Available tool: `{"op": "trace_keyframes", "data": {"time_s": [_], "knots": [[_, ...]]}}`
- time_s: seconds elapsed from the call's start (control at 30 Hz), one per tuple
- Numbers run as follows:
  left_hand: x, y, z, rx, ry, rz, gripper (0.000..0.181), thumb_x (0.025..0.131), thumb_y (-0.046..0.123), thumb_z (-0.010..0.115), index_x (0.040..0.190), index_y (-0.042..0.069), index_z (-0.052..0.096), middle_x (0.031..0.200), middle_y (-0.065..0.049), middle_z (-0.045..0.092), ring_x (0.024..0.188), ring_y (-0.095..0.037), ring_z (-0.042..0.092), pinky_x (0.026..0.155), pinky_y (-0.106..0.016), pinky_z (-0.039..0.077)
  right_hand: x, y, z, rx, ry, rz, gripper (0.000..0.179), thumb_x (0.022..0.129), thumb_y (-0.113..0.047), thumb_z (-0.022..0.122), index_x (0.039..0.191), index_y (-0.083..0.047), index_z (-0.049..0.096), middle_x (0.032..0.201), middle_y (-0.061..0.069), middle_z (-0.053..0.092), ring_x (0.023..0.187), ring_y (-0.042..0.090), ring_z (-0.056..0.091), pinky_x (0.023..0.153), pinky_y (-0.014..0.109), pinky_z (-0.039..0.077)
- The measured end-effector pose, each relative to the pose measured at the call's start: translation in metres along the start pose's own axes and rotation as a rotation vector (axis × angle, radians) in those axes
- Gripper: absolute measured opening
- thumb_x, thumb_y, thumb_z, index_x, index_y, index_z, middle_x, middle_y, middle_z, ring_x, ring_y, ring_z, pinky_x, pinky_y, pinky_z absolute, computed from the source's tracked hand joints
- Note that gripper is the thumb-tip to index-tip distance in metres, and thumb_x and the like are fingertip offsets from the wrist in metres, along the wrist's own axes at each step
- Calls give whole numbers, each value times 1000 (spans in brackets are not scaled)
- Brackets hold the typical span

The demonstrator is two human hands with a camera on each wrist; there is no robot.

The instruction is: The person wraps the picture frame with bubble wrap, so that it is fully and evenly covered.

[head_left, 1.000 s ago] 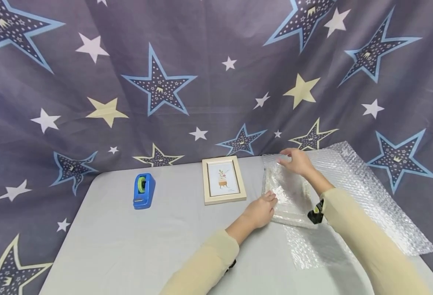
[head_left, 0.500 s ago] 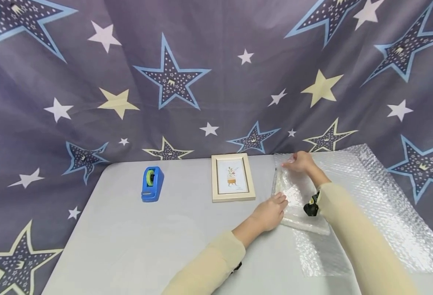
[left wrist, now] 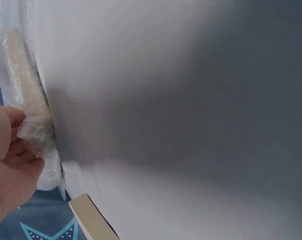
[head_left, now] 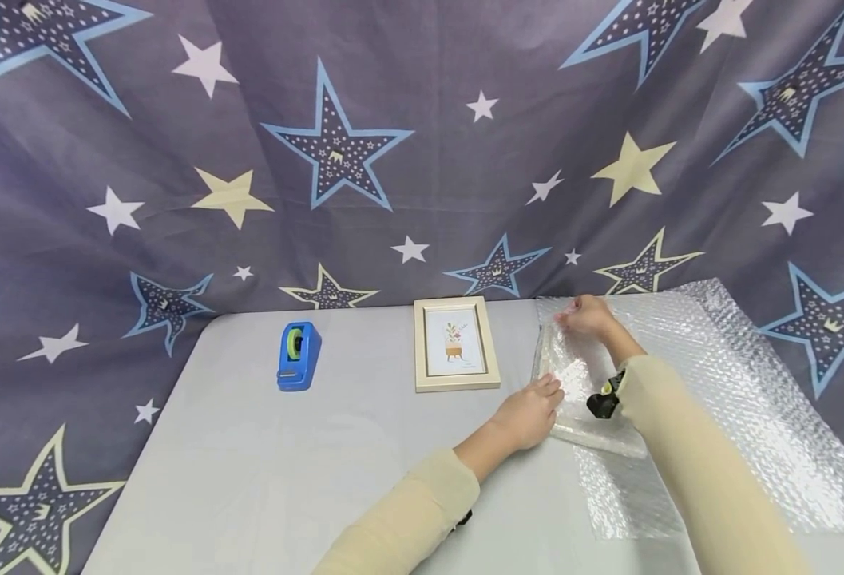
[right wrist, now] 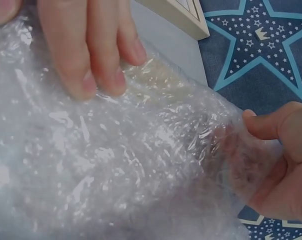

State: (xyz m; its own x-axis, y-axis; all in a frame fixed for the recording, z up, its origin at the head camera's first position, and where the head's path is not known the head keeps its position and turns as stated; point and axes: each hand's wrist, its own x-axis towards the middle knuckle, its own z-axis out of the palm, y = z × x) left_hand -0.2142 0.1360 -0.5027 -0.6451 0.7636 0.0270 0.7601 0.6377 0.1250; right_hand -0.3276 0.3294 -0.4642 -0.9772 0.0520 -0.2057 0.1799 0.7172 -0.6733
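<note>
A flat bundle in clear bubble wrap [head_left: 597, 427] lies on the right part of the table, with pale, frame-like edges showing through the film. My left hand [head_left: 527, 411] grips its left edge; in the right wrist view the fingers [right wrist: 105, 60] lie on top of the film, while the left wrist view shows wrap bunched at the hand [left wrist: 16, 172]. At the far edge, my right hand [head_left: 588, 318] pinches the bubble wrap, thumb above and the other fingers beneath, seen through the film [right wrist: 231, 150] in the right wrist view.
More bubble wrap [head_left: 745, 399] spreads to the right and hangs past the table's right edge. A cream picture frame [head_left: 422, 351] with a plant print lies left of the bundle. Farther left stands a blue tape dispenser [head_left: 308, 359] with green tape. A star-patterned curtain [head_left: 407, 200] backs the table [head_left: 285, 471].
The view has shifted, moving everything rightward in the picture. My right hand has brought its fingers down onto the far edge of the film. My left hand stays at the bundle's left edge.
</note>
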Motion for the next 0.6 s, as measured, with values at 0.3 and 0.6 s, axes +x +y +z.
{"op": "trace_keyframes", "data": {"time_s": [0.3, 0.6], "knots": [[1, 1, 1, -4, -20, -6, 40, 99, 22, 47, 138, 12, 52, 148, -2, 48, 143, -15, 37, 119, -24, 29, 4, 13, 3, 151, -47, 2, 17, 89, -6, 58, 96, 6, 49, 72, -3, 60, 60, 2, 55, 59, 16, 50], [0, 1, -3, -13, -29, -15, 40, 100, 22, 46, 138, 12, 51, 149, -2, 47, 143, -16, 37, 118, -24, 31, -3, 14, -3, -16, 248, -171, 31, 83, -21, 73, 99, 6, 67, 84, 19, 69, 62, 0, 48, 58, 15, 41]]}}
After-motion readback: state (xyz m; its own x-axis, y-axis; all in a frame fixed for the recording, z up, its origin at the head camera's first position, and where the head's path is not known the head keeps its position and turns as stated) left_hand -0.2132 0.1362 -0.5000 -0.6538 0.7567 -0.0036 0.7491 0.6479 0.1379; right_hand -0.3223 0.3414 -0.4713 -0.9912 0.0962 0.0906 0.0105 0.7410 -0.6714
